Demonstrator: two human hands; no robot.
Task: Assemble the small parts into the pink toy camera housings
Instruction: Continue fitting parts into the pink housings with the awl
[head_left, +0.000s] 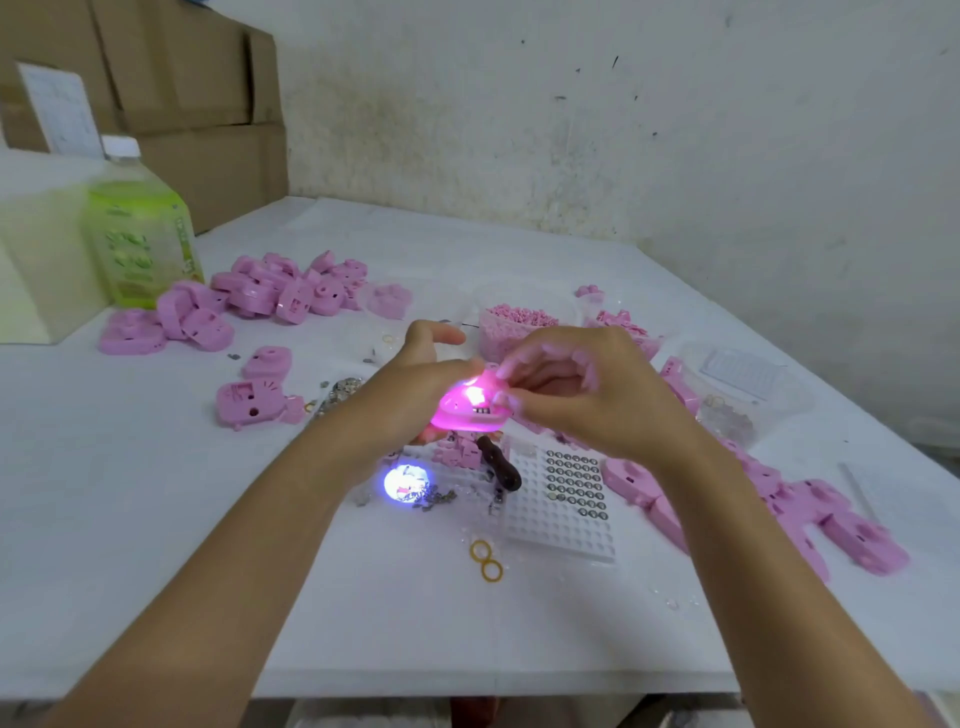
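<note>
The white worktop (156, 519) has bare room at 7 o'clock and along its near edge at 6 o'clock. A pink pile (280, 291) crowds 10 o'clock, and a pink row (779, 509) crowds 4 o'clock. A white tray (561, 525) sits at 5 o'clock. In the middle, above the worktop, the left hand (410, 395) has its grip wrapped round the pink housing (467, 410). The right hand (587, 400) pinches its top. The housing glows bright pink.

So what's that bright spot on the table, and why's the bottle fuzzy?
Head view: the pink housing in the left hand and right hand glows; the light patch on the table probably comes from it. Near that view's left edge, the green bottle is blurred.
</note>
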